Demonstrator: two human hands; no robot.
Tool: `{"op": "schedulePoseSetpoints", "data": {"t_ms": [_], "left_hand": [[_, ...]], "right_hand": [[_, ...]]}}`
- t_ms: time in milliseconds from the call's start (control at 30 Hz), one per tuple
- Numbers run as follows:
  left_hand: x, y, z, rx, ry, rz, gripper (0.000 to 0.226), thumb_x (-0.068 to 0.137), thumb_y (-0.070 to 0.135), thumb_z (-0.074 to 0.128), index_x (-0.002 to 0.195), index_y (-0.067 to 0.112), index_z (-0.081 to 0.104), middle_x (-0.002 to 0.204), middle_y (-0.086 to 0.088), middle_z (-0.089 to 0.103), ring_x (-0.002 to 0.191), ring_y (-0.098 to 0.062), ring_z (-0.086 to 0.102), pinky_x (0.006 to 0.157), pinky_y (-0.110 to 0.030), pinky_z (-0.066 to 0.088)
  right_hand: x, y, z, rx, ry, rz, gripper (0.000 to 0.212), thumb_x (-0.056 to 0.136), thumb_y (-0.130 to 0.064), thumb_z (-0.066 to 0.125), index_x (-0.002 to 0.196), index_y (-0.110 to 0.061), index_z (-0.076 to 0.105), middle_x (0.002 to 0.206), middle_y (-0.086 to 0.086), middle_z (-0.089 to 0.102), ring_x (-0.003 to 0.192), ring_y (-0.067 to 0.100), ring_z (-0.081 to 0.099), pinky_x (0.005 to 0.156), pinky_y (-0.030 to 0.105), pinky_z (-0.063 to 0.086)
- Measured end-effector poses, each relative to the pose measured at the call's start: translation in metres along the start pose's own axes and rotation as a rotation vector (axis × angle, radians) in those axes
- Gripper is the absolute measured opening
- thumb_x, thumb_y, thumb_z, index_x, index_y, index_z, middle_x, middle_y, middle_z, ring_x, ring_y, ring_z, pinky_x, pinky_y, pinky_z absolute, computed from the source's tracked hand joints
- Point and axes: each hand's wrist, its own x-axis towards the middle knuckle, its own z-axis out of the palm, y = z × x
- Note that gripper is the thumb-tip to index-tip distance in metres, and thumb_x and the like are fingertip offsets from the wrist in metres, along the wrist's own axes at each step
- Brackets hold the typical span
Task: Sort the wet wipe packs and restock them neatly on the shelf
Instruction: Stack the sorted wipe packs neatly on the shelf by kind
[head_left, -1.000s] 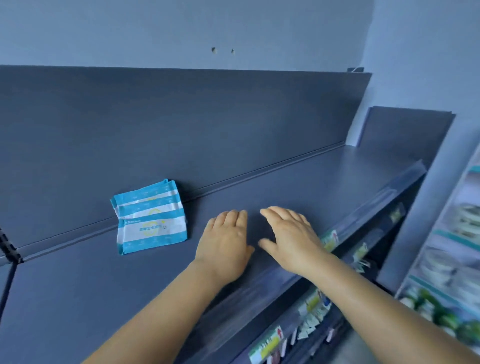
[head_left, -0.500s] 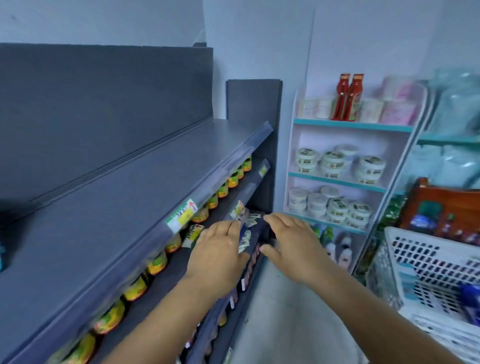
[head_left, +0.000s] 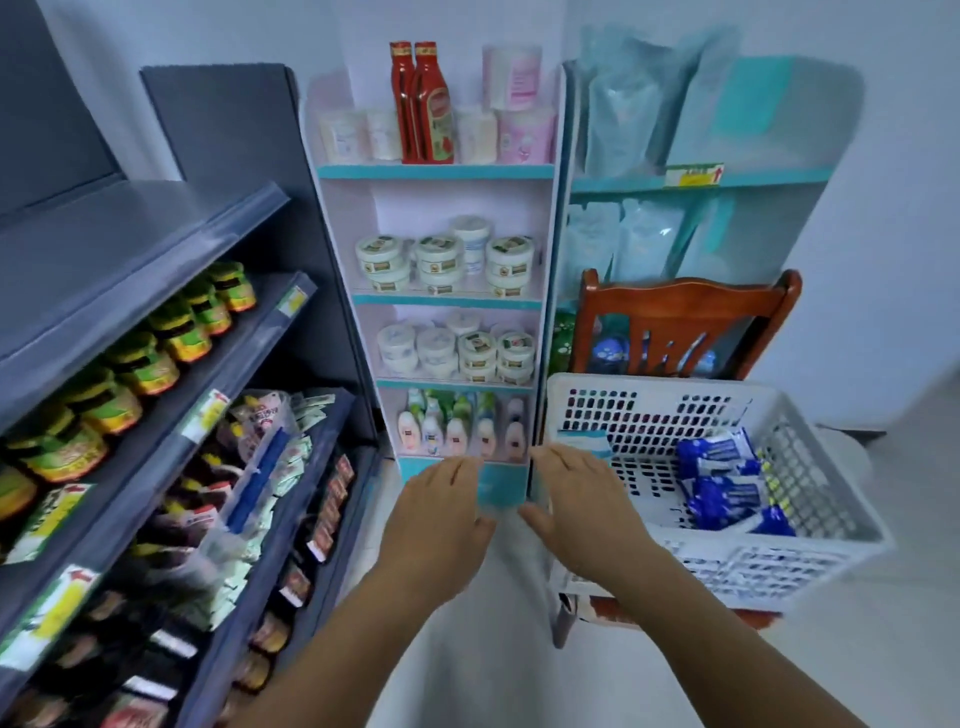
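Since the earlier frames the view has swung rightward off the top of the grey shelf (head_left: 130, 244), which now occupies only the left of the frame, and a white basket (head_left: 810, 540) has come fully into view at lower right. Both hands, previously flat over the shelf top, are now raised side by side in the lower centre of the frame. The left hand (head_left: 436, 525) is held palm down with fingers straight and together, holding nothing. The right hand (head_left: 582, 514), just beside it, has its fingers extended and slightly spread, thumb pointing toward the left hand, also holding nothing; its fingertips overlap the near left corner of the basket in the picture, though contact cannot be judged. Blue wet wipe packs (head_left: 727, 483) lie piled against the right inner wall of the basket, to the right of the right hand and well apart from the left. One lighter blue-and-white pack (head_left: 584, 441) stands against the basket's far left wall, just above the right hand's fingers. The basket sits on a wooden chair (head_left: 685, 317) at centre right. A white-and-teal rack (head_left: 441, 291) of jars and bottles fills the centre, with two red bottles (head_left: 421, 104) on its top tier. Yellow-labelled jars (head_left: 150, 353) line the grey shelf's second tier.
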Motion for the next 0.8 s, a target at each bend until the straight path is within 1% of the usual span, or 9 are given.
{"op": "schedulePoseSetpoints", "data": {"t_ms": [167,367,467,567,700,800], "left_hand": [[0.038,0.041,0.042,-0.026,-0.111,0.027,0.057,0.096,0.036,0.047,0.146,0.021,0.026,0.149,0.004,0.033,0.135,-0.015,0.030,0.112,-0.028,0.023],[0.089,0.072,0.087,-0.024,-0.203,0.081,0.051,0.095,0.037,0.050,0.140,0.021,0.034,0.142,0.003,0.041,0.128,-0.016,0.038,0.106,-0.028,0.032],[0.123,0.081,0.119,-0.021,-0.259,0.108,0.047,0.094,0.036,0.050,0.137,0.022,0.037,0.140,0.003,0.044,0.123,-0.016,0.042,0.103,-0.030,0.036],[0.160,0.088,0.144,-0.035,-0.317,0.095,0.047,0.093,0.035,0.051,0.136,0.023,0.036,0.139,0.004,0.044,0.123,-0.016,0.042,0.101,-0.030,0.039],[0.205,0.087,0.171,-0.024,-0.369,0.068,0.048,0.094,0.033,0.052,0.137,0.022,0.034,0.142,0.002,0.042,0.125,-0.017,0.042,0.102,-0.030,0.039],[0.229,0.085,0.192,-0.011,-0.423,0.051,0.052,0.094,0.031,0.052,0.140,0.020,0.031,0.143,0.000,0.040,0.125,-0.018,0.041,0.102,-0.031,0.038]], "right_hand": [[0.000,0.070,0.007,0.002,-0.034,0.124,0.061,0.094,-0.045,0.049,0.145,-0.023,0.026,0.150,-0.003,0.032,0.138,0.017,0.028,0.116,0.032,0.017],[0.018,0.129,0.023,0.052,-0.078,0.233,0.058,0.092,-0.042,0.051,0.143,-0.022,0.030,0.147,-0.004,0.036,0.135,0.016,0.032,0.114,0.034,0.022],[0.035,0.158,0.028,0.067,-0.113,0.274,0.056,0.093,-0.040,0.052,0.142,-0.022,0.031,0.147,-0.003,0.037,0.135,0.016,0.032,0.114,0.034,0.023],[0.059,0.186,0.032,0.075,-0.147,0.300,0.054,0.094,-0.038,0.052,0.142,-0.021,0.032,0.147,-0.004,0.037,0.135,0.016,0.032,0.113,0.034,0.023],[0.095,0.216,0.040,0.095,-0.216,0.317,0.054,0.094,-0.036,0.052,0.143,-0.022,0.033,0.148,-0.003,0.037,0.136,0.016,0.031,0.114,0.035,0.024],[0.119,0.235,0.052,0.106,-0.227,0.315,0.054,0.094,-0.033,0.052,0.143,-0.020,0.033,0.148,-0.003,0.036,0.136,0.017,0.031,0.113,0.034,0.024]]}}
